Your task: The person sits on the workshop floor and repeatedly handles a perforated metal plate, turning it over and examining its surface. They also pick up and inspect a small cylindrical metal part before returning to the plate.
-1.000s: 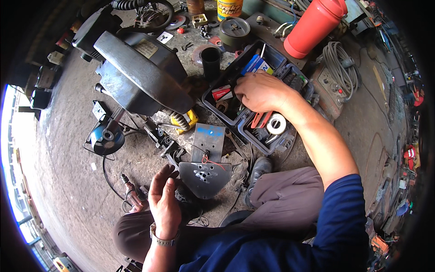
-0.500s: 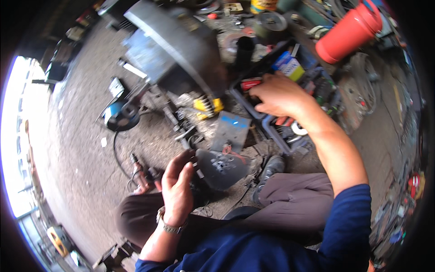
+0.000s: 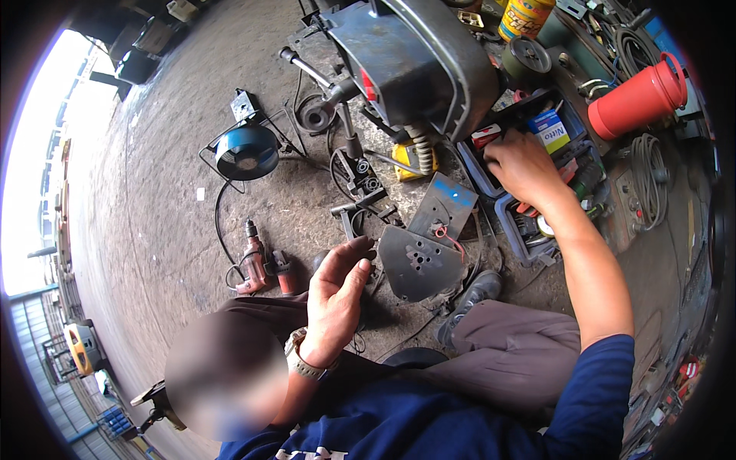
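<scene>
My right hand (image 3: 525, 167) reaches into the dark compartment of a toolbox (image 3: 502, 211), fingers bent down and together. Its fingertips are hidden, so what they pinch, if anything, does not show. Beside it in the box lie a small red box (image 3: 485, 136) and a blue, white and yellow box (image 3: 549, 131). My left hand (image 3: 336, 299), with a watch on the wrist, hovers palm inward, thumb apart from the loosely curved fingers. It seems to hold nothing. Just past its fingertips is a dark metal plate (image 3: 418, 268) with several holes, overlapping a second plate (image 3: 452, 201) marked in blue.
A red drill (image 3: 253, 264) and a blue round tool (image 3: 247, 152) with a cable lie to the left. A large dark metal housing (image 3: 414, 69) stands ahead, near a yellow tape measure-like object (image 3: 416, 159). A red cylindrical container (image 3: 636, 100) and coiled cable (image 3: 648, 180) are at right.
The view has shifted, so things sit further right and lower in the picture. My right hand stays in the toolbox, its fingers further down; my left hand keeps nearly the same pose.
</scene>
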Tool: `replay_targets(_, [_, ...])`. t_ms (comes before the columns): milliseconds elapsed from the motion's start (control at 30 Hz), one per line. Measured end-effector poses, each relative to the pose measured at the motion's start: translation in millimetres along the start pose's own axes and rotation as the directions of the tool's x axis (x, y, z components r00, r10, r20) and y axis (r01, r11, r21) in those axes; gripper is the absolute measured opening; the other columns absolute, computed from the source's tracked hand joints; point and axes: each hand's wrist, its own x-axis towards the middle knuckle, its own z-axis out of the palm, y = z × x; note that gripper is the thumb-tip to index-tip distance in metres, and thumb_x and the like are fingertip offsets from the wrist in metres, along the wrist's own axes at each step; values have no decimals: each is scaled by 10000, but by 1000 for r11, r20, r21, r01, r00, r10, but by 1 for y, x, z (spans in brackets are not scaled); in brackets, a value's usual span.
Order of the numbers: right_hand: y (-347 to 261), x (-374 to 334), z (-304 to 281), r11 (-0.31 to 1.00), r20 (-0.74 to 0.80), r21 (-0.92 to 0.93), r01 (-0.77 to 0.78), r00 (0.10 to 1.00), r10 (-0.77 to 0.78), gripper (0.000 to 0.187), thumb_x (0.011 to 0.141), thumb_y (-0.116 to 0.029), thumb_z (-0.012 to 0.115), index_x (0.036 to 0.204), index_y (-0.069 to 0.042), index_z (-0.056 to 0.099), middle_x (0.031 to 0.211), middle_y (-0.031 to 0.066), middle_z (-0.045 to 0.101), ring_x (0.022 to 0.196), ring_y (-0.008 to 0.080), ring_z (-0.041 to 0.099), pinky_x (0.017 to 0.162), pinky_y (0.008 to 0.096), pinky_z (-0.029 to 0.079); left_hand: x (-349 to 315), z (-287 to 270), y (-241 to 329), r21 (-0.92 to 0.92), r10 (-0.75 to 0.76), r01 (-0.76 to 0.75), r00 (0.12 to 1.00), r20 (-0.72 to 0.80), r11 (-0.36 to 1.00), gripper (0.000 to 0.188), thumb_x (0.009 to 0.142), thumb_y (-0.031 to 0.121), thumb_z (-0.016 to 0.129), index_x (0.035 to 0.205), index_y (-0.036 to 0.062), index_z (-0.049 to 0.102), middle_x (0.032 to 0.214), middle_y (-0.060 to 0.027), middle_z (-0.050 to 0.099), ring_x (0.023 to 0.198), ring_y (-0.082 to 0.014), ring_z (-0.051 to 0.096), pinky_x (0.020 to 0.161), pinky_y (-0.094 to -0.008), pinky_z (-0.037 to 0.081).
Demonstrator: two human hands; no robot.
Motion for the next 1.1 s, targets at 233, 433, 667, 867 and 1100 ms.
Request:
replay_targets(233, [-15,11,-18,999,411,-30,-33,911,42,197,835,-125,615,962,-144,764,1039,112,711,1129,274,595,953,490,395,-3,-11,-1,70,10,-9,1000,-6,998,349,1011,93,601,1341,-18,576,1307,-84,642,1202,-156,586,1039,-302,429])
replay_targets(433, [-30,27,-18,958,426,-284,-43,889,166,213,835,-103,568,927,-112,759,1002,127,740,1017,301,684,915,515,424,-3,-15,9,58,7,-6,1000,-6,998,340,1007,79,622,1330,-16,578,1271,-70,640,1141,-120,584,991,-268,458])
replay_targets(667, [-20,23,12,951,167,-292,-98,974,151,190,800,-130,582,902,-83,736,921,159,745,893,316,710,840,514,463,-6,-14,7,-8,3,-3,1000,17,1000,346,999,74,624,1328,-29,584,1265,-88,658,1133,-137,606,974,-280,471])
replay_targets(867, [-20,14,9,971,77,-214,-105,989,124,192,782,-124,600,883,-24,729,895,173,735,879,328,695,798,500,468,-7,-14,7,-12,-1,1,1000,17,1000,324,1004,80,619,1310,-23,593,1265,-102,660,1138,-168,626,977,-306,492])
replay_targets(1100, [-2,11,-14,981,415,181,-72,910,-10,267,823,-24,558,1019,-78,732,889,138,745,771,289,744,694,451,600,-8,-14,1,55,59,-59,998,0,997,327,1003,98,623,1304,-25,598,1281,-113,656,1134,-187,626,961,-323,499])
